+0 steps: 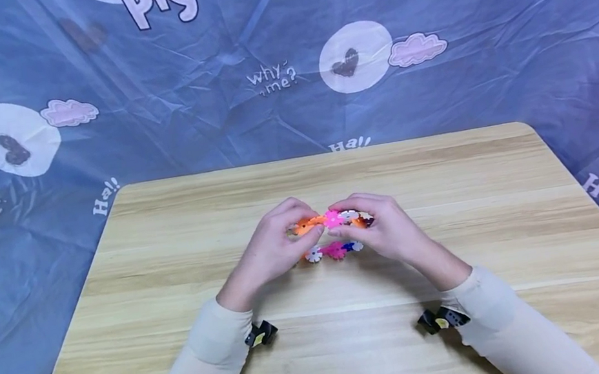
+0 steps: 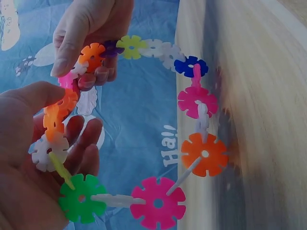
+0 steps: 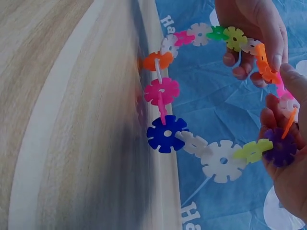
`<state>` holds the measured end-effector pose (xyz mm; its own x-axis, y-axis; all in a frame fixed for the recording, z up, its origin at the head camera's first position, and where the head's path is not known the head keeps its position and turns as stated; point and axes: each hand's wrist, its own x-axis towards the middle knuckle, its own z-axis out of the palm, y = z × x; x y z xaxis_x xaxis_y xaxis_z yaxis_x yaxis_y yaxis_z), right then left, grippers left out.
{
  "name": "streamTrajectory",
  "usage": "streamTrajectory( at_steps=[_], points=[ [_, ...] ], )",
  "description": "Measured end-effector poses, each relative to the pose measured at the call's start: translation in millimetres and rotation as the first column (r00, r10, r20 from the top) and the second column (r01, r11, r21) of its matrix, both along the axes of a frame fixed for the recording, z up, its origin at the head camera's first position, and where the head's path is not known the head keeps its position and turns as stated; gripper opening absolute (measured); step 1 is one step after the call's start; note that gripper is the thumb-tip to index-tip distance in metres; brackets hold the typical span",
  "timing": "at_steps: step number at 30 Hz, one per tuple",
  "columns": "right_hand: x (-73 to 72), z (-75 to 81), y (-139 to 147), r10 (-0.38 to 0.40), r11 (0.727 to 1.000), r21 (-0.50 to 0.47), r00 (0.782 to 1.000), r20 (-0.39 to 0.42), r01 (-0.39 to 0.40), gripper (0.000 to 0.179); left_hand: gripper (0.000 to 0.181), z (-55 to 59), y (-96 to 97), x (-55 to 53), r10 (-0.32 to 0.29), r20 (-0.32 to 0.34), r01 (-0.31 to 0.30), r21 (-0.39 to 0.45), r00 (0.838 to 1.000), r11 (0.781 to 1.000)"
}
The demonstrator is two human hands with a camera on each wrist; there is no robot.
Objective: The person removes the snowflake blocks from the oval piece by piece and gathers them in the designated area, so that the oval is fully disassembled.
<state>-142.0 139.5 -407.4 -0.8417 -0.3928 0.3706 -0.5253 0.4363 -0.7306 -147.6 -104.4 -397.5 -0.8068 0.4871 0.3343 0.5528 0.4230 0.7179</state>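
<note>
A closed loop of interlocking snowflake discs (image 1: 336,250) hangs between both hands above the table, in pink, orange, white, blue, purple, green and yellow. My left hand (image 1: 276,243) pinches an orange snowflake disc (image 2: 66,102) at the top of the loop. Right beside it, my right hand (image 1: 387,225) pinches the loop around a pink snowflake disc (image 1: 332,219) and a white one. Thumbs of both hands nearly meet there. In the left wrist view, a green disc (image 2: 82,198) hangs by the left palm; a purple disc (image 3: 280,147) lies against the right palm in the right wrist view.
The wood-grain table (image 1: 351,362) spreads under the forearms, its far edge just beyond the hands. Behind it hangs a blue printed cloth (image 1: 223,114). Small black devices are strapped at the left wrist (image 1: 261,334) and right wrist (image 1: 443,319).
</note>
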Motion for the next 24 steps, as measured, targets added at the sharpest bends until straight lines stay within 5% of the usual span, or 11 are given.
streamTrajectory(
  at_steps=[13, 24],
  points=[
    [-0.5, -1.3, -3.1, 0.058, 0.998, -0.03, 0.995, -0.077, -0.061, 0.035, 0.008, 5.5, -2.9, 0.5, -0.041, -0.057, 0.042, 0.014, 0.998, 0.999],
    [-1.0, -5.4, -5.0, 0.096, 0.991, -0.088, 0.992, -0.079, -0.103, 0.033, 0.007, -2.9, -1.9, 0.3, -0.026, -0.131, 0.038, 0.097, 0.991, 0.995]
  ],
)
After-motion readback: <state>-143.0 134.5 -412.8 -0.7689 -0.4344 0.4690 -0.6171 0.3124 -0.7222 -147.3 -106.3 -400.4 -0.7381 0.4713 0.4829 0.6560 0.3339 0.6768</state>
